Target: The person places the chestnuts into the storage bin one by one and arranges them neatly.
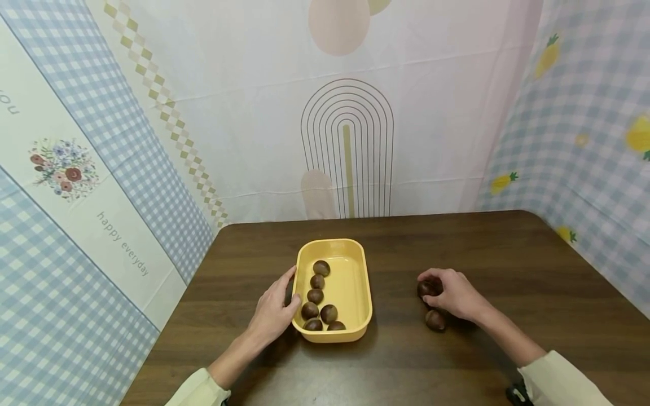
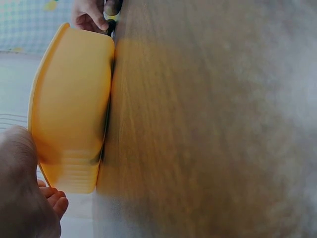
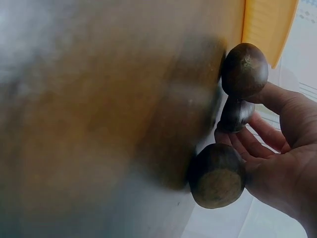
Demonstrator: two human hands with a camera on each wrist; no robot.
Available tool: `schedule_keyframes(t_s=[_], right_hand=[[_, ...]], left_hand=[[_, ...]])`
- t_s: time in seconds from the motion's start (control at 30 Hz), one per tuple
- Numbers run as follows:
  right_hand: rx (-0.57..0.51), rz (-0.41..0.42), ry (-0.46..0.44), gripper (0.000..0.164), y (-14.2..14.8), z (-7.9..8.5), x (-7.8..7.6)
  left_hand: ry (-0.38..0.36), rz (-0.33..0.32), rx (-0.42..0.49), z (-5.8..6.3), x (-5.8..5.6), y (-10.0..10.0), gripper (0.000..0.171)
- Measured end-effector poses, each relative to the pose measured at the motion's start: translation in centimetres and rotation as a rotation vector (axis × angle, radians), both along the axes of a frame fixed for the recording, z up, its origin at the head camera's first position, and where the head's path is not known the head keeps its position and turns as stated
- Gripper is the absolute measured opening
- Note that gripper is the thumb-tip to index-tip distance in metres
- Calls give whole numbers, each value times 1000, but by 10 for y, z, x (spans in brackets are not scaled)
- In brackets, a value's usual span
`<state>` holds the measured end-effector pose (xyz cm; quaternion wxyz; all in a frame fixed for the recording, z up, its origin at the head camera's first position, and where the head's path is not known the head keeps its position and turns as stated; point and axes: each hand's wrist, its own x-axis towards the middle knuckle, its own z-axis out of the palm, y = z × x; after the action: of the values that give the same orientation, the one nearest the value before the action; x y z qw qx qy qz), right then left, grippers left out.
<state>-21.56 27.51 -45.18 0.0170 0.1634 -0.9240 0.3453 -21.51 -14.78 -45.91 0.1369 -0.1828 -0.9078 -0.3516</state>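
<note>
A yellow rectangular tray (image 1: 361,282) stands on the table, with several brown chestnuts (image 1: 315,296) gathered along its left side and near end. My left hand (image 1: 274,310) holds the tray's left side, thumb at the rim and fingers along the outer wall. To the right of the tray, my right hand (image 1: 454,293) reaches down with thumb and fingers curled round a chestnut (image 3: 235,115). Another chestnut (image 1: 435,320) lies close on the near side of that hand. In the right wrist view, a further chestnut (image 3: 218,176) with a pale base sits by the palm.
The dark wooden table (image 1: 406,242) reaches back to a patterned cloth (image 1: 244,141) hanging behind it. Checked cloths hang at the left and right sides. Bare tabletop lies between the tray and my right hand.
</note>
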Motion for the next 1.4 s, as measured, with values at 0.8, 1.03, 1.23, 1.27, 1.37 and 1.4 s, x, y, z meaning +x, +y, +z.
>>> schedule_keyframes(t_s=[0.8, 1.03, 1.23, 1.27, 1.37, 1.4], right_hand=[[-130, 37, 50, 38, -10, 29, -16], [-133, 40, 53, 38, -22, 40, -22], [-148, 66, 39, 39, -34, 48, -27], [-154, 71, 37, 39, -36, 49, -28], [-166, 81, 35, 39, -44, 52, -31], [-171, 85, 37, 38, -47, 52, -32]], left_hand=[[-12, 10, -4, 0, -1, 1, 64], [1, 8, -6, 0, -1, 0, 64], [-3, 5, -2, 0, -1, 1, 64], [-4, 5, -2, 0, -1, 1, 64], [-4, 6, -2, 0, -1, 1, 64], [-4, 7, -3, 0, -1, 1, 65]])
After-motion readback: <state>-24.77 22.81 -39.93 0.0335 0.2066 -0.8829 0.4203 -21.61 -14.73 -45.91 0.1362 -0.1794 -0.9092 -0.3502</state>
